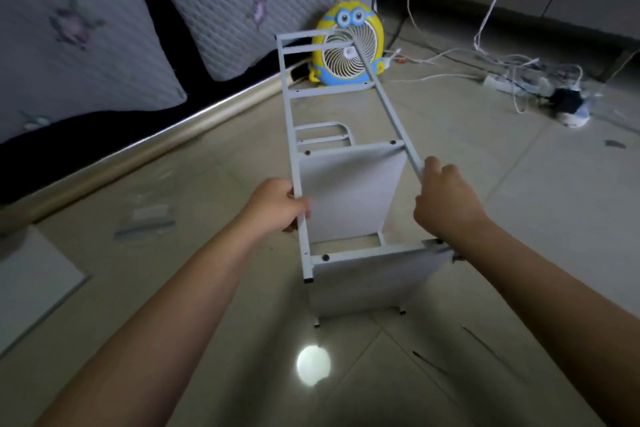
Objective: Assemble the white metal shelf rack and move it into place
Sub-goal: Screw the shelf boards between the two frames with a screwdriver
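Head view, dim room, tiled floor. The white metal shelf rack (349, 163), a long frame of thin square tubes with two flat white panels fitted at its near end, lies tipped on its side between the two hands, its far end reaching away toward the wall.

Left hand (278, 206): fingers curled round the left long rail of the rack, thumb on top; a closed grasp. Right hand (445, 199): fingers wrapped round the right long rail, knuckles up, also closed on the tube. Both forearms are stretched forward, bare.

Just below the right wrist, a cross bar with dark screw heads meets the nearer panel. Beyond the hands, past the far end of the frame, stands a yellow and blue cartoon-faced round fan (348, 45). Well off to the right of the right hand, a white power strip with tangled cables (530, 83) lies on the floor. Left of the left hand, clear plastic bags (147, 218) and a flat white board (33, 282).
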Available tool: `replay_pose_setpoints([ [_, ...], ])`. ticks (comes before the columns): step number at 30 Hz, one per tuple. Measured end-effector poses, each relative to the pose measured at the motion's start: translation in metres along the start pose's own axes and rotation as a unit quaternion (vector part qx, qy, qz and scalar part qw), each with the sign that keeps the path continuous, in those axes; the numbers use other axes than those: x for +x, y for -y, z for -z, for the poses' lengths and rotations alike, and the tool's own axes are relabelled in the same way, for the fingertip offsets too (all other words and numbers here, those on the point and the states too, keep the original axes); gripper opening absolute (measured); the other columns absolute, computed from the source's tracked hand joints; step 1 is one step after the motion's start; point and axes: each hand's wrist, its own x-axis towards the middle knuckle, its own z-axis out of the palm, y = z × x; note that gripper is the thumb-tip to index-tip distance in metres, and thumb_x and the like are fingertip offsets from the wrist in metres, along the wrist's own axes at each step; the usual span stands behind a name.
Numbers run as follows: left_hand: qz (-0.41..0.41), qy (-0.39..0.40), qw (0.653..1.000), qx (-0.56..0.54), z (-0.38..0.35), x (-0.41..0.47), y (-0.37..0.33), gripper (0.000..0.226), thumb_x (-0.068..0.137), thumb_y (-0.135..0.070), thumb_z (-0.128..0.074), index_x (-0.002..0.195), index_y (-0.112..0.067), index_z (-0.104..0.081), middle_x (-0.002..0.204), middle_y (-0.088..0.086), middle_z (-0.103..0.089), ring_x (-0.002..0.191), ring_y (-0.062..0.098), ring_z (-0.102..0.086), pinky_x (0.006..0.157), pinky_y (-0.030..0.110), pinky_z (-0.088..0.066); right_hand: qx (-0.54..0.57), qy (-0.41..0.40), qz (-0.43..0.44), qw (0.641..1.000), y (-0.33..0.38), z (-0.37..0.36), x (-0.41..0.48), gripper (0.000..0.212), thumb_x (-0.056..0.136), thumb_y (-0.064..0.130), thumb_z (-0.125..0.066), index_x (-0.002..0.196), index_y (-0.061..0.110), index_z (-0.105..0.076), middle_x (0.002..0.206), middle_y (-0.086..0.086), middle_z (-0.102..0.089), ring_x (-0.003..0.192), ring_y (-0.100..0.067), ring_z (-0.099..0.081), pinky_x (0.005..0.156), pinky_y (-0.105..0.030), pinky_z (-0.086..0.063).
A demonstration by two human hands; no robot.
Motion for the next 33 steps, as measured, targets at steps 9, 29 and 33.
replay_pose_setpoints([
  [9,0.075,0.182,0.961,-0.195,-0.018,-0.021,-0.025,0.007,0.092,-0.006,-0.053,0.097,-0.002,-0.051,0.067,0.01,-0.063,0.04,0.009,-0.062,0.036,0.015,-0.045,-0.139,-0.004,-0.067,0.988,-0.008,0.006,0.019,0.03,0.091,0.004,-0.041,0.12,0.002,-0.042,0.108,-0.019,-0.057,0.097,-0.034,-0.058,0.069,-0.034,-0.04],
  [29,0.322,-0.096,0.893,0.299,0.129,-0.097,0.319,0.025,0.095,-0.018,-0.041,0.115,-0.007,-0.051,0.119,0.012,-0.053,0.109,0.027,-0.053,0.08,0.031,-0.045,-0.191,0.153,0.411,0.878,0.274,-0.173,-0.066,0.031,0.093,0.024,-0.039,0.119,0.009,-0.05,0.124,-0.011,-0.048,0.115,-0.028,-0.044,0.088,-0.032,-0.039],
  [33,0.345,-0.118,0.886,0.285,0.158,-0.092,0.385,0.028,0.095,-0.019,-0.043,0.119,-0.007,-0.047,0.123,0.014,-0.049,0.113,0.028,-0.049,0.085,0.034,-0.044,-0.184,0.238,0.394,0.869,0.3,-0.24,-0.073,0.036,0.094,0.023,-0.039,0.127,0.01,-0.045,0.129,-0.01,-0.045,0.12,-0.028,-0.041,0.093,-0.033,-0.038],
])
